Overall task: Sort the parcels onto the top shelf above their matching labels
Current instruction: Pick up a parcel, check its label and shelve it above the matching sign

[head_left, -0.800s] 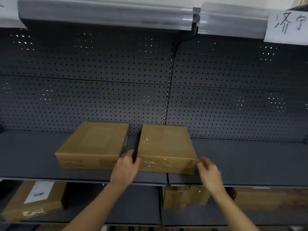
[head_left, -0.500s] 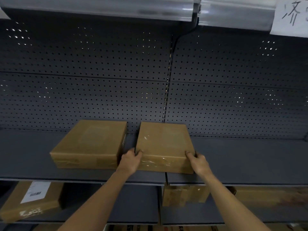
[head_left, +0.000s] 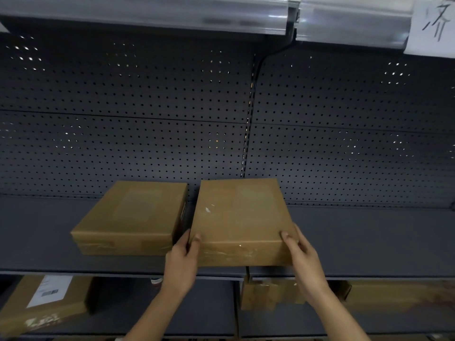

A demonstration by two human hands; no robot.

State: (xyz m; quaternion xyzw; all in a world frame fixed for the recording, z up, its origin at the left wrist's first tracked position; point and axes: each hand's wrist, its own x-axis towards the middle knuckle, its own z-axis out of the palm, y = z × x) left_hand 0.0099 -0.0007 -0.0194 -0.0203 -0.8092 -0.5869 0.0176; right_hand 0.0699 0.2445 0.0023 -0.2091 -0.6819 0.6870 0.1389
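Lifted since before, right parcel (head_left: 240,217) gripped by both hands (head_left: 242,260).

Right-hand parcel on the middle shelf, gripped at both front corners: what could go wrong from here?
1. The gripped parcel sits very close to the left parcel, and the left hand is wedged in the narrow gap between them; lifting or swinging could nudge the neighbour.
2. The left hand and right hand hold only the front corners, so the far end may sag or drag on the shelf.
3. The paper label above is cut off, so a mismatch is possible.
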